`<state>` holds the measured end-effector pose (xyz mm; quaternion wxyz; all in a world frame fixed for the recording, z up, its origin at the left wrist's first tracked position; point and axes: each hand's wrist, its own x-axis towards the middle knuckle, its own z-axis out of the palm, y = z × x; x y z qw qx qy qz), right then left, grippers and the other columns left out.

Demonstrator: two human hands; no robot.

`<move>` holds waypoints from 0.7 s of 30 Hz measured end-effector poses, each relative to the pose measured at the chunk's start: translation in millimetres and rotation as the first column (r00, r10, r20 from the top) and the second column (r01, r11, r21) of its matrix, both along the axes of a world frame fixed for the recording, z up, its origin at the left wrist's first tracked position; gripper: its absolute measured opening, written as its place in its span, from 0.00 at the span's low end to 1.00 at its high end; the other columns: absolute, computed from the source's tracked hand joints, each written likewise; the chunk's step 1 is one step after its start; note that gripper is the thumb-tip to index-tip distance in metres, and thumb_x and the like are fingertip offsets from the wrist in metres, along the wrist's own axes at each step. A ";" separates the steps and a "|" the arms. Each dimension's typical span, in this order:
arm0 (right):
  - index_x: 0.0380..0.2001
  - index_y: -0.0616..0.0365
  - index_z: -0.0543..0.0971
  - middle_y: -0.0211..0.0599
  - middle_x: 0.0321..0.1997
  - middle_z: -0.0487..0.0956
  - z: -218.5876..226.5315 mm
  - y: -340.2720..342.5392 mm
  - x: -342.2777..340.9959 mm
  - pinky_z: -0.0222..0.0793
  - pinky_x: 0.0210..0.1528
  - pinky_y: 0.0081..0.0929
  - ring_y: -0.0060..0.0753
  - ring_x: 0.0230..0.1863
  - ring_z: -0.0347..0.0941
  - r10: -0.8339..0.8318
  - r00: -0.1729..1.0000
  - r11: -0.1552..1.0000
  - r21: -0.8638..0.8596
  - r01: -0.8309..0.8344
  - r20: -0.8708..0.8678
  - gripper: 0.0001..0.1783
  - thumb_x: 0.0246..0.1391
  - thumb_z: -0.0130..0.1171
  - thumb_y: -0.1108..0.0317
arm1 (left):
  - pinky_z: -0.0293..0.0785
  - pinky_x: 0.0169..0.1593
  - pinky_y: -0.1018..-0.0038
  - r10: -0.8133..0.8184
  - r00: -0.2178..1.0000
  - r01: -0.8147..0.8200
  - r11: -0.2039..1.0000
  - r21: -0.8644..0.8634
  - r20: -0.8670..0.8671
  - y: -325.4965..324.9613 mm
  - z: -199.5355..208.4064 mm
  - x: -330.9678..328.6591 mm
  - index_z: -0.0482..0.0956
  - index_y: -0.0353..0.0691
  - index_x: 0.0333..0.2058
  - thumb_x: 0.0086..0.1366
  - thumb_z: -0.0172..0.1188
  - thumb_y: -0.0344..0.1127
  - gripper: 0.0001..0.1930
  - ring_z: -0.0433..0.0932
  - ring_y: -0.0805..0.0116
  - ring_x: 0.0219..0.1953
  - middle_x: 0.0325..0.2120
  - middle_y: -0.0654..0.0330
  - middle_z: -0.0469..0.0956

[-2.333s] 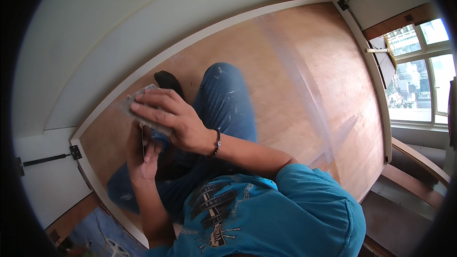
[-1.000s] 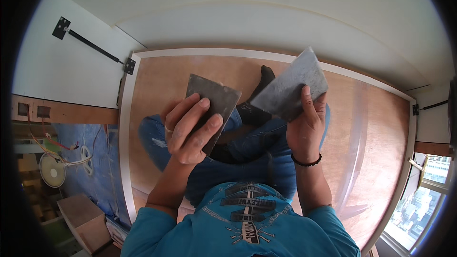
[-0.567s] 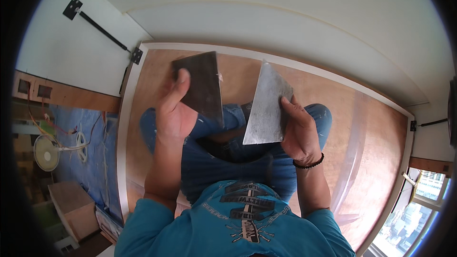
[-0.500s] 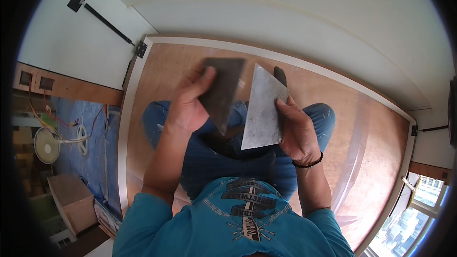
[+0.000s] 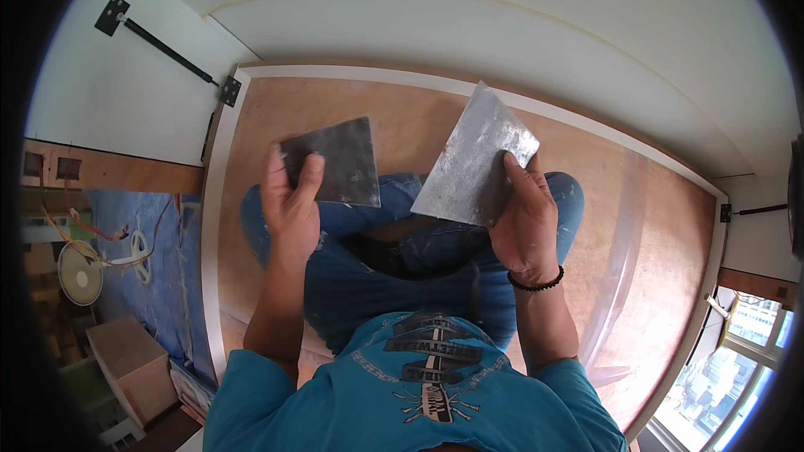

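Note:
My left hand [image 5: 293,216] is closed on a dark grey flat square plate [image 5: 347,163], with the thumb over its face and the fingers behind it. In my right hand [image 5: 528,230] is a silvery, scuffed flat plate [image 5: 465,163], pinched at its right edge by the thumb, the other fingers mostly hidden behind. Its surface catches the light, and one corner points up and away. The two plates are held apart, side by side above my crossed legs [image 5: 352,297]. What each plate is for cannot be seen.
I sit inside a shallow wooden box base [image 5: 260,142] with a pale raised rim [image 5: 377,75]. A black gas strut [image 5: 172,50] joins the white panel at the far left. Outside the left rim lie blue sheeting [image 5: 172,276], loose wires and a wooden box [image 5: 134,364].
My left hand has moved left, and its dark plate has turned to lie broader in view. The silvery plate has rotated, its upper corner shifting to the right. The gap between the plates has grown.

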<state>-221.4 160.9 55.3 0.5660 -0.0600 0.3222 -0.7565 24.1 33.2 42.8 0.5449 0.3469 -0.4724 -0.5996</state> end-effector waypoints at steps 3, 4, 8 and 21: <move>0.67 0.49 0.69 0.33 0.63 0.76 5.7 -3.6 1.2 0.72 0.66 0.42 0.32 0.65 0.73 -0.127 0.988 0.991 -0.048 0.123 -0.085 0.20 0.75 0.50 0.68 | 0.77 0.55 0.71 0.246 0.906 -0.042 0.862 -0.506 0.344 34.7 10.3 6.1 0.75 0.36 0.56 0.67 0.69 0.25 0.20 0.81 0.69 0.51 0.46 0.58 0.81; 0.68 0.50 0.68 0.35 0.65 0.75 3.1 -3.9 0.6 0.70 0.68 0.43 0.33 0.67 0.71 -0.160 0.977 0.985 -0.080 0.150 -0.139 0.21 0.75 0.49 0.67 | 0.77 0.55 0.66 0.243 0.908 0.098 0.668 -0.737 0.341 32.7 7.8 4.8 0.76 0.41 0.56 0.62 0.73 0.26 0.24 0.82 0.66 0.50 0.46 0.59 0.81; 0.64 0.49 0.71 0.33 0.63 0.77 26.3 -9.0 11.8 0.72 0.66 0.43 0.33 0.64 0.74 -0.281 0.951 0.955 -0.142 0.262 -0.131 0.17 0.75 0.51 0.66 | 0.76 0.54 0.64 0.492 0.743 0.388 0.237 -0.891 0.454 49.2 34.1 -11.3 0.83 0.49 0.52 0.59 0.76 0.31 0.22 0.82 0.65 0.51 0.49 0.64 0.82; 0.66 0.54 0.68 0.37 0.67 0.73 35.8 -10.9 33.6 0.65 0.71 0.51 0.41 0.68 0.69 -0.274 0.956 0.932 -0.214 0.291 0.106 0.25 0.78 0.45 0.50 | 0.73 0.59 0.59 0.566 0.754 0.188 0.301 -0.935 0.334 49.0 -3.6 -71.6 0.87 0.48 0.53 0.65 0.69 0.37 0.17 0.78 0.60 0.57 0.55 0.61 0.80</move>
